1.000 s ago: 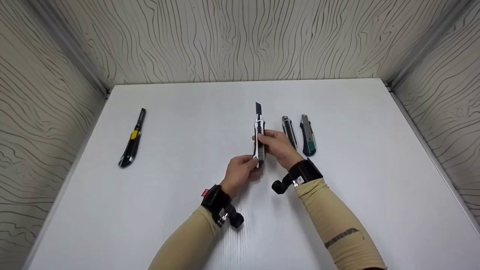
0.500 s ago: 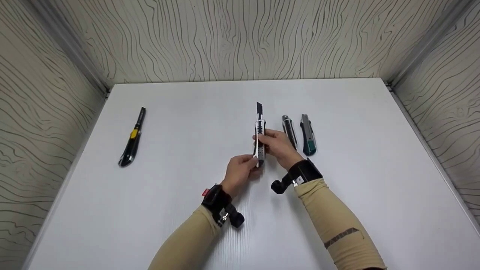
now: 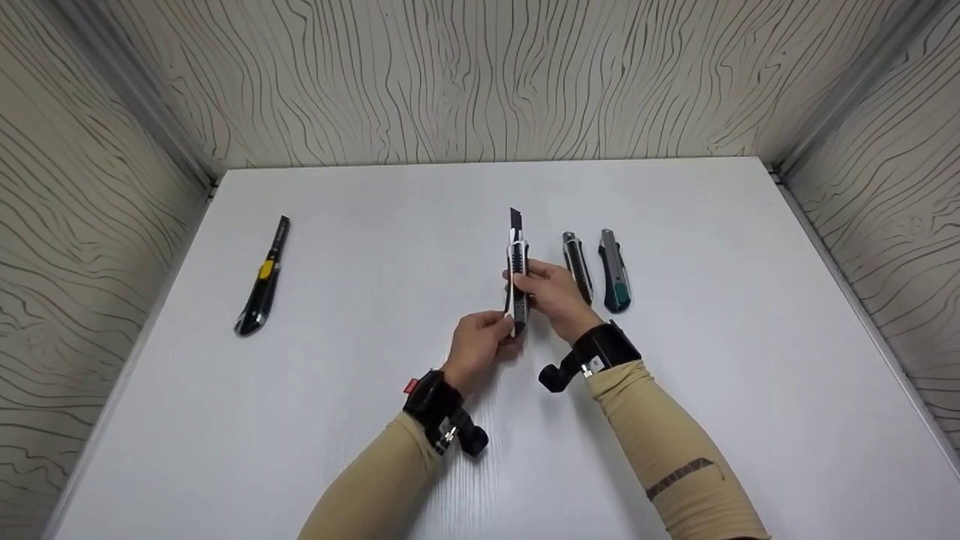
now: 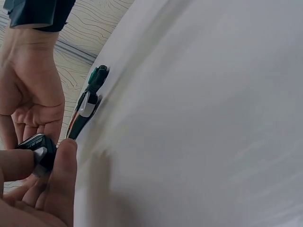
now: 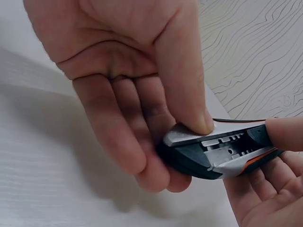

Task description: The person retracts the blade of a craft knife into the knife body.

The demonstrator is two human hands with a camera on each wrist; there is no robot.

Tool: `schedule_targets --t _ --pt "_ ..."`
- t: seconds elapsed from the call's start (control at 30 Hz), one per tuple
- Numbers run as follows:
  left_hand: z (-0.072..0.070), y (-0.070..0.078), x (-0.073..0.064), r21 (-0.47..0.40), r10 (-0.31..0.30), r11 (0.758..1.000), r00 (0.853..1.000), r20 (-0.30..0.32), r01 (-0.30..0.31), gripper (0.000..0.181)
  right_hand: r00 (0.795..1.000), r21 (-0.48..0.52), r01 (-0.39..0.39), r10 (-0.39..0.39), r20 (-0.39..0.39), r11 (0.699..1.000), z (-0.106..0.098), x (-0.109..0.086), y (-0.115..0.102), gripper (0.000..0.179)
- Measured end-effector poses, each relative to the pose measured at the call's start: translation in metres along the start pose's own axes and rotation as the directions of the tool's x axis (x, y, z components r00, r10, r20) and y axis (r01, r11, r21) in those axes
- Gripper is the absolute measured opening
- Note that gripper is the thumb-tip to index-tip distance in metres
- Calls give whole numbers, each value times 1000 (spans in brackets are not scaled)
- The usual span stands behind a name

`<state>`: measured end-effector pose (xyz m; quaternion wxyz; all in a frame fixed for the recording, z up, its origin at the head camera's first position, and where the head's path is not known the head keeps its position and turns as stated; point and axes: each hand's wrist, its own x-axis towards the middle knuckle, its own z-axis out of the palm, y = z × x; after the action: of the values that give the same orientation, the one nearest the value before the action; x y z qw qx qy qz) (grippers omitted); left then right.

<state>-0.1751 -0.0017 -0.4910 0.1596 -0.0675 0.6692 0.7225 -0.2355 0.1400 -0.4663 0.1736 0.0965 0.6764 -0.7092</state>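
A black-and-white utility knife stands off the middle of the table, its dark blade out and pointing away from me. My left hand pinches its rear end, the thumb on the side, as the right wrist view shows close up. Farther up the handle, my right hand grips the knife with the thumb on the slider side. In the right wrist view, the handle shows a slot with metal inside, and the right thumb lies at its far end. The blade is outside both wrist views.
Right of my hands lie a second black-and-white utility knife and one with a green slider. A black utility knife with a yellow slider lies far left. Wood-grain panels border the white table.
The right thumb has shifted slightly back toward me along the knife, and the exposed blade looks a little shorter. Both hands keep their hold; the other knives lie where they were.
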Motion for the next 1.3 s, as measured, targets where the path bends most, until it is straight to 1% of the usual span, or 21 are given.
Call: schedule_targets --t 0.2,0.37,0.57,0.77,0.87,0.97,1.1,1.3 --pt "2 -3 0 23 8 1000 1000 -2 -8 24 1000 -21 18 -18 12 1000 0 -2 3 43" --pt "2 -5 0 43 12 999 1000 -13 -11 22 1000 -22 14 -14 8 1000 0 -4 3 43" --pt "3 -4 -1 30 11 1000 1000 -16 -11 23 1000 -25 7 -7 0 1000 1 -3 2 43" --pt "2 -2 -1 10 -2 1000 1000 -3 2 25 1000 -34 16 -15 13 999 1 -3 1 45" --pt "2 -2 0 18 -6 1000 1000 3 6 25 999 -31 25 -24 22 999 1 -4 1 46" --pt "2 0 -1 25 -3 1000 1000 2 3 25 999 -30 34 -33 28 999 1 -4 0 46" --pt "3 2 -4 10 3 1000 1000 -3 -3 25 999 -28 33 -32 33 999 2 -5 -1 46" --pt "4 0 -4 22 21 1000 1000 -4 -21 25 999 -18 37 -36 39 999 2 -8 0 49"
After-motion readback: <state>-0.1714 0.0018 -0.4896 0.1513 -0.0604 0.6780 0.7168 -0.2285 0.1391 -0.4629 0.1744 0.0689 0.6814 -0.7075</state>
